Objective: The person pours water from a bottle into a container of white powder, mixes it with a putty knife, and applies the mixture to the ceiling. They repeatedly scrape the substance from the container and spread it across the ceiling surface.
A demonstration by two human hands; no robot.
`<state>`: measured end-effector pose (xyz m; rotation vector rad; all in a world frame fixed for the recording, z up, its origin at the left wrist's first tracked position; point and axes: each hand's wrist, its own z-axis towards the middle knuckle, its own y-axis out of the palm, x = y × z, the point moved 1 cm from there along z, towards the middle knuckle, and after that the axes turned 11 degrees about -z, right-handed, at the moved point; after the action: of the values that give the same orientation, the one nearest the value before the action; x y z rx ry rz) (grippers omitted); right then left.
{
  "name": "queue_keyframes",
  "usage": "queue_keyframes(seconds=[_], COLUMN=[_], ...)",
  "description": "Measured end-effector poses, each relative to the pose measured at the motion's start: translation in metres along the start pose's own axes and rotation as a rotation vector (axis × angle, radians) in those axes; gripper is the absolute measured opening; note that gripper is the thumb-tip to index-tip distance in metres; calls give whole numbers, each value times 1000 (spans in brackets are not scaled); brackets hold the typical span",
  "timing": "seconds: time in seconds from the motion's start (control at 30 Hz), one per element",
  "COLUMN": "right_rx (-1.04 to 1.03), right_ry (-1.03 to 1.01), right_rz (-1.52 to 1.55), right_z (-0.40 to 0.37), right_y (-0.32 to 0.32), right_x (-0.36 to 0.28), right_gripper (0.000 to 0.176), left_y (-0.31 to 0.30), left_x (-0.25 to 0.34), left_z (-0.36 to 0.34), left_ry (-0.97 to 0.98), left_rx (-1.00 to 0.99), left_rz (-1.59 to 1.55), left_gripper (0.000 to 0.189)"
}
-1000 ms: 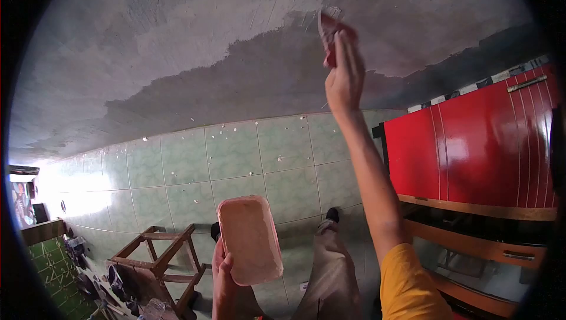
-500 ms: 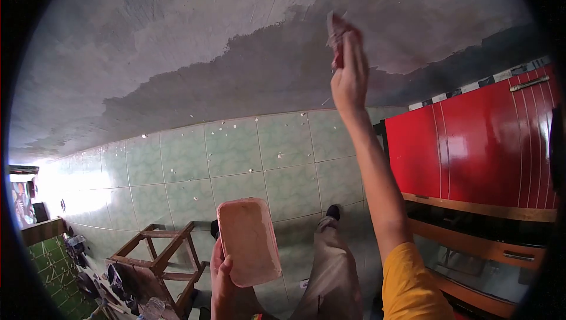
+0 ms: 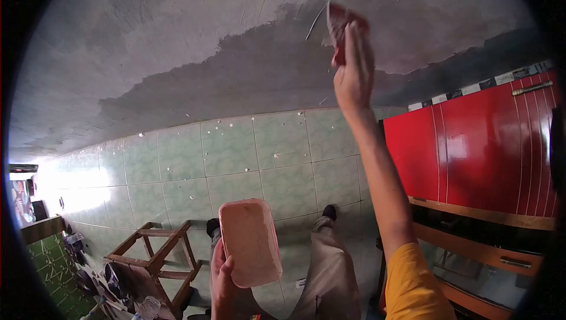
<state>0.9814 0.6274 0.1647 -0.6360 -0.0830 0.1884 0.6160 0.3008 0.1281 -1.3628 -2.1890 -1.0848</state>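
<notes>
My right hand is raised against the grey wall, its fingers closed on a reddish putty knife. The knife's broad end is at the wall, on a darker grey band beside a lighter coated patch. A thin curved line shows on the wall just left of the blade. Low in the view, my left hand grips the side of a pink rectangular tub, thumb over the rim. A pale layer coats the inside of the tub.
Green floor tiles with scattered white bits run along the wall's foot. A wooden stool frame lies at lower left, near assorted clutter. On the right stand a glossy red cabinet and a wooden unit with glass.
My right hand and the putty knife have shifted slightly, and the knife has turned to show more of its broad side. My left hand keeps hold of the tub, almost unmoved.
</notes>
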Motion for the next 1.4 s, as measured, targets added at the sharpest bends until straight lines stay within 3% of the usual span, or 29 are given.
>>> queue_keyframes(seconds=[0.07,0.17,0.3,0.4,0.53,0.63,0.77,0.8,0.93,0.97,1.13,1.27,1.4], right_rx=[88,16,-325,-449,-189,-82,-147,-125,-369,-316,-69,2,-332], right_ry=[-40,-84,-77,5,103,128,8,12,51,54,49,-52,-72], right_rz=[-76,-139,-87,-15,-7,-64,-202,-168,-3,6,-32,-115,-49], right_z=[40,16,-90,-120,-96,-82,-112,-127,-198,-203,-92,-86,-175], right_y=[-5,34,72,81,46,59,117,131,135,135,69,111,132], right_x=[-1,-4,-11,8,11,12,14,14,16,24,5,-1,-4], right_gripper=[56,56,53,60,67,65,62,59,64,65,62,59,57], left_y=[8,11,9,-1,-13,-14,-19,-22,-32,-21,-15,-9,-10], left_x=[5,3,4,-2,-6,-2,-12,-15,-24,-21,-17,-15,-17], left_z=[-1,-1,2,4,2,4,20,26,34,35,26,22,20], left_ry=[12,5,8,7,-4,-25,4,20,0,20,-20,-58,-55], left_rx=[-5,8,11,14,19,33,28,19,-44,-70,-56,-50,-32], left_rz=[-4,-13,-3,-3,15,34,34,33,-11,-50,-44,-21,-52], left_gripper=[100,102,103,103,105,106,106,105,102,99,99,102,107])
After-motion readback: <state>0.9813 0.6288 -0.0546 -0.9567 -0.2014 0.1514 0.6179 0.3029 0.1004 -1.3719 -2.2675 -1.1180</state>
